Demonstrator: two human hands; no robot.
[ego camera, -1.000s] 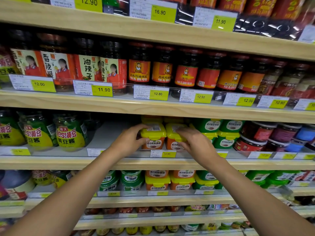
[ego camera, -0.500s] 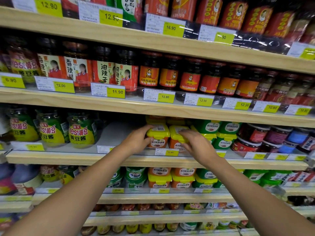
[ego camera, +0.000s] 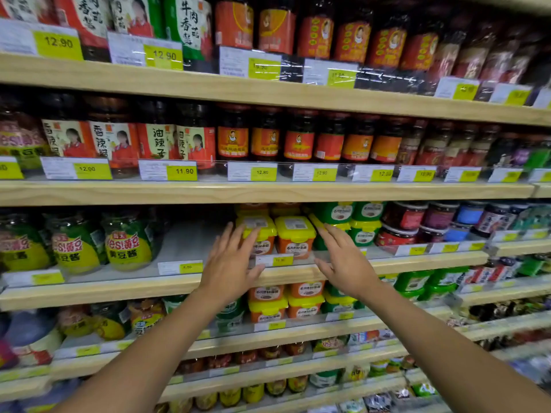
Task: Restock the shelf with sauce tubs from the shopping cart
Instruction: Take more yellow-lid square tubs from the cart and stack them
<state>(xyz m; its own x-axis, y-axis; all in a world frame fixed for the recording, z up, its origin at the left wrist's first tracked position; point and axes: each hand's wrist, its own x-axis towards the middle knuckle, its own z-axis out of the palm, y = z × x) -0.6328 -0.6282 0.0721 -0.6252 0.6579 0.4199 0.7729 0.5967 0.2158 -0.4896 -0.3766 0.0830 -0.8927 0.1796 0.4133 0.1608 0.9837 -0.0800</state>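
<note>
Two orange sauce tubs with yellow lids stand side by side on the middle shelf: the left tub and the right tub. More tubs of the same kind sit behind them. My left hand hovers in front of the left tub with straight, spread fingers and holds nothing. My right hand is open just right of the right tub, in front of green tubs, also with nothing in it. The shopping cart is out of view.
Green-labelled jars stand left of a bare stretch of shelf. Red and blue jars fill the right. Dark sauce jars line the shelf above. More orange tubs sit one shelf below.
Both hands have let go of the two yellow-lidded tubs and drawn back from the shelf with fingers spread. The camera has tilted upward.
</note>
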